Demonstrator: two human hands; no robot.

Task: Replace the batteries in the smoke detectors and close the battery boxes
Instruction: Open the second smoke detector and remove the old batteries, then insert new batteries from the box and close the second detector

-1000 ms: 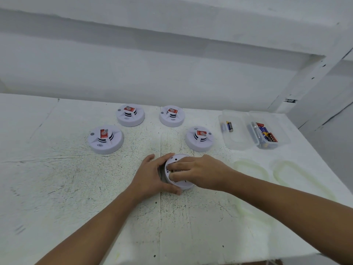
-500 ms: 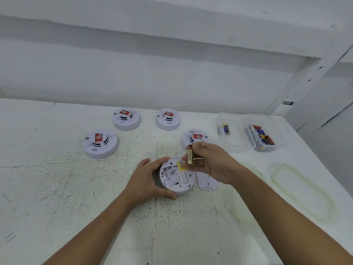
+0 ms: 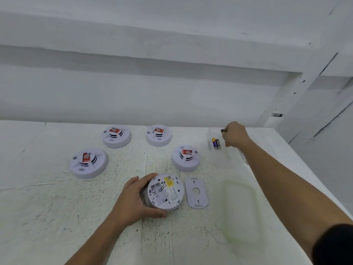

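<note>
White surface [image 3: 57, 217]: left hand [image 3: 133, 199] clamps the upturned smoke detector [image 3: 166, 191], bay [image 3: 157, 194] empty, cover [image 3: 196, 193] beside; right hand [image 3: 236, 135] pinches a battery [image 3: 223, 131] near the loose batteries [image 3: 216, 143], so release it low, keep detector steady.

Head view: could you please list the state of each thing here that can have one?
Flipped detector, upside down, battery bay open, no battery visible inside.
Cover, off, lying flat beside it.
Left hand, gripping the flipped detector's rim.
Right hand, pinching a battery above the loose batteries.
Four other detectors, face up, apart from both hands.
</note>
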